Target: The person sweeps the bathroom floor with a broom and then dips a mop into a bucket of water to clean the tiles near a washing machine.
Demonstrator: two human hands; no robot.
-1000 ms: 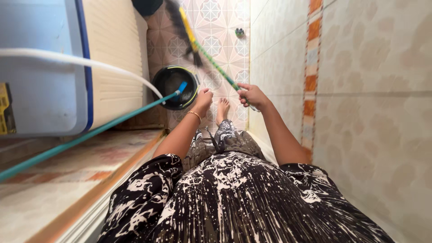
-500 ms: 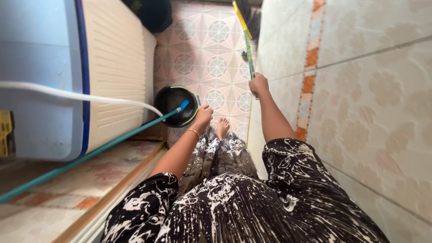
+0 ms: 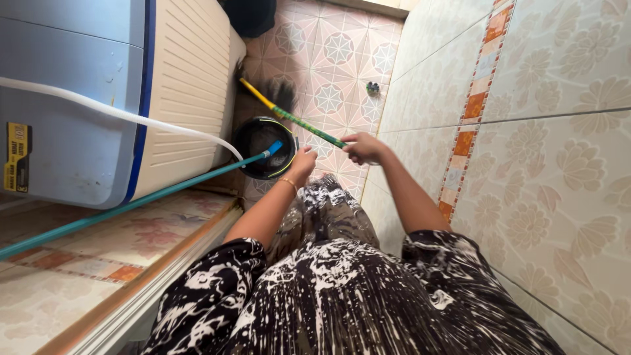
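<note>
My right hand grips the near end of a broom with a green and yellow handle. The handle slants up and left over the patterned floor tiles toward the washing machine. Its dark bristles are a blur beside the machine's corner. My left hand hangs with curled fingers right beside the rim of a black bucket; I cannot tell whether it holds anything. A teal hose runs from the lower left into the bucket, and a white hose curves down toward it.
A tiled wall with an orange border strip closes the right side. A raised tiled step with a metal edge lies at lower left. A small dark floor drain sits near the wall. A dark object stands behind the machine.
The broom has swung from pointing up along the right wall to slanting left toward the washing machine. My right hand has come down and back toward my body. The left hand has hardly moved.
</note>
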